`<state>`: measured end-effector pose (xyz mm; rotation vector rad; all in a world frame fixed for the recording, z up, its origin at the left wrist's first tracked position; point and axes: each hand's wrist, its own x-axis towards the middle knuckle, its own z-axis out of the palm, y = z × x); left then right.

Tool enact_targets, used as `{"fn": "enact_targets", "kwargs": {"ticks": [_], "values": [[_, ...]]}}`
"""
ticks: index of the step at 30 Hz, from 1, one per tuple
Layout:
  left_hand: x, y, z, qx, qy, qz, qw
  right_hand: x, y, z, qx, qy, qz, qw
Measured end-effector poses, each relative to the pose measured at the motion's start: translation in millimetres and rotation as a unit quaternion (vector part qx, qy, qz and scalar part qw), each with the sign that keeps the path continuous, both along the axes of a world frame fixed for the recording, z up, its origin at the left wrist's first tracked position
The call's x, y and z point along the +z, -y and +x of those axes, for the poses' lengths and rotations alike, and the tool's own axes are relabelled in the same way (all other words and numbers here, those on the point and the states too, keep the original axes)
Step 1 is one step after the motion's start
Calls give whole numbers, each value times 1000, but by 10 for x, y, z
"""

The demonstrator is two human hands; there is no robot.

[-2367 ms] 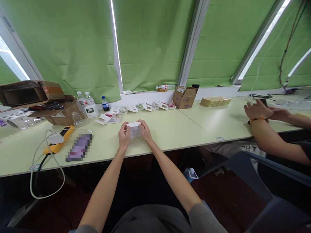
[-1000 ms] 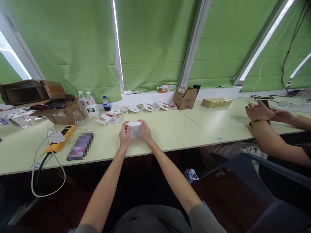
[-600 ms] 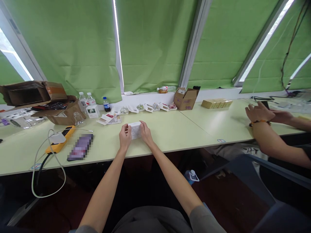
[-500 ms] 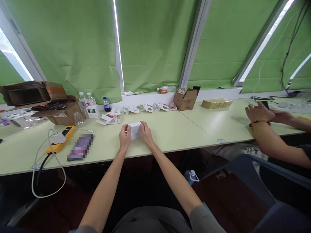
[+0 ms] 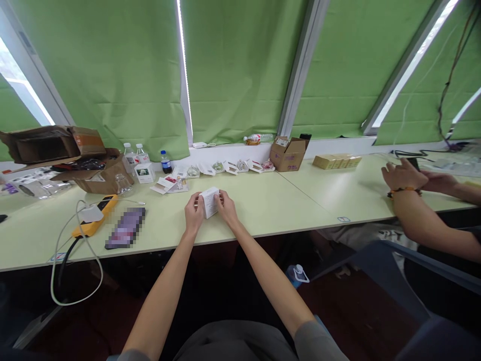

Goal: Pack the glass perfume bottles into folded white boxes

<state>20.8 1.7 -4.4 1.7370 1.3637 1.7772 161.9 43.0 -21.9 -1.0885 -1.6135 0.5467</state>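
Your left hand and right hand pinch a white box between thumbs and fingers. The front edge of the table runs close by at six o'clock; your widest room is toward three. At two, a cardboard box stands with raised flaps, its inside hidden; near ten, a torn carton holds dark items, too unclear to name.
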Motion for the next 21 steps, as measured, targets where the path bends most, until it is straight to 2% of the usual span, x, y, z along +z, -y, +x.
{"fn": "enact_targets", "kwargs": {"ticks": [10, 21], "values": [[2, 24, 32, -12, -9, 14, 1000, 1, -23, 12, 7, -31, -4, 999], [-17, 4, 28, -45, 0, -2, 999, -17, -19, 30, 26, -8, 20, 999]]}}
